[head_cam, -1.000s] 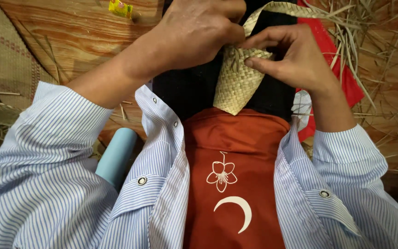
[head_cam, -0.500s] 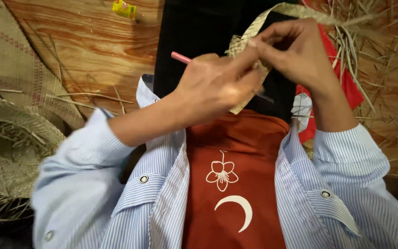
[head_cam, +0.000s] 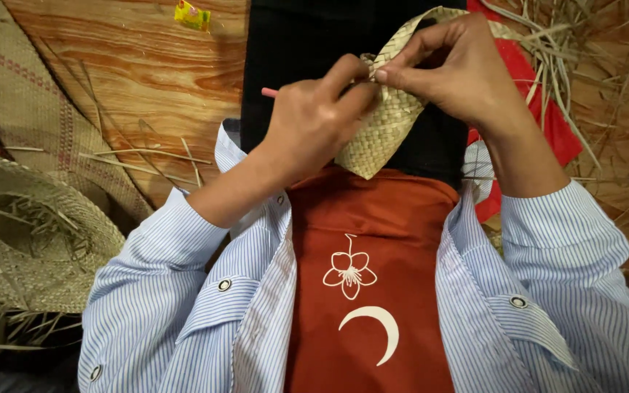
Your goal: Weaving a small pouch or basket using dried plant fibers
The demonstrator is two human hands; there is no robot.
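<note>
From the head camera, the left hand [head_cam: 313, 124] is closing its fingers around a thin pink stick [head_cam: 269, 92], whose end is poking out to the left, while its thumb and forefinger are pinching the upper edge of a woven straw piece [head_cam: 384, 135]. The right hand [head_cam: 451, 67] is curling narrow fingers over the same edge, its fingertips meeting the left ones. The woven piece is hanging in front of the person's black lap, just above a rust-coloured apron [head_cam: 369, 291]. A straw hat [head_cam: 27, 240] is lying on the mat at the left, loose straw [head_cam: 584, 65] is spreading at the right, and a yellow wrapper [head_cam: 192, 14] is sitting on the wooden floor [head_cam: 147, 73].
</note>
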